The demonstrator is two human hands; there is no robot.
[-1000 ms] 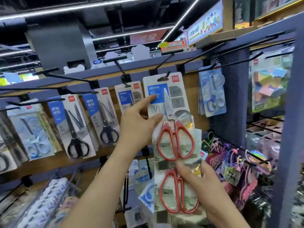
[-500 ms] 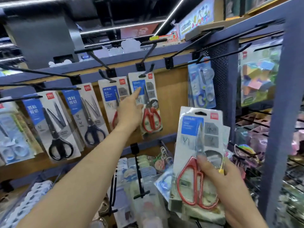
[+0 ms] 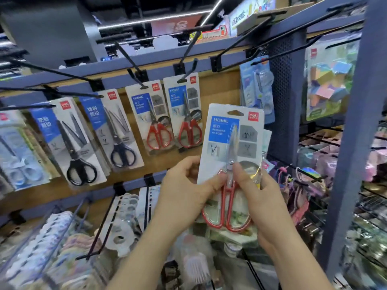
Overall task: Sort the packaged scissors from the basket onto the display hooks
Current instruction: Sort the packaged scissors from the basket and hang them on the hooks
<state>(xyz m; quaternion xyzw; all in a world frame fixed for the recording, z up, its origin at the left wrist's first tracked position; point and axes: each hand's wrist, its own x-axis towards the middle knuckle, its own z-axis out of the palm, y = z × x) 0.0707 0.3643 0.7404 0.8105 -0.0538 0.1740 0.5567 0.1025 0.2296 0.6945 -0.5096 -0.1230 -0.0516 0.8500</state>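
A: Where is the pack of red-handled scissors (image 3: 227, 141) at this moment?

B: In the air before the rack, right of centre, upright and leaning a little to the right. Both of the person's hands hold it, and the hang-hole at its top sits on no hook.

A: How do the hands grip it?

B: The left hand (image 3: 184, 191) pinches the lower left edge, thumb on the front of the card and fingers curled behind it. The right hand (image 3: 261, 197) pinches from the other side, thumb laid over the clear blister at the scissors' pivot and the remaining fingers behind. More card edges show behind the pack on that side; how many cannot be told.

A: And the rack itself?

B: Black display hooks (image 3: 189, 69) jut from a blue rail above a wooden back panel (image 3: 219, 91). Two matching red packs (image 3: 185, 118) hang side by side on neighbouring hooks, up and left of the held one. Further left hang a dark-blue-handled pack (image 3: 114, 130) and a black-handled pack (image 3: 69, 141), both tilted. A pale blue pack (image 3: 258, 86) hangs just beyond the held card's top right corner.

A: Below the hands?

B: Blurred stationery on lower hooks, too soft to name.
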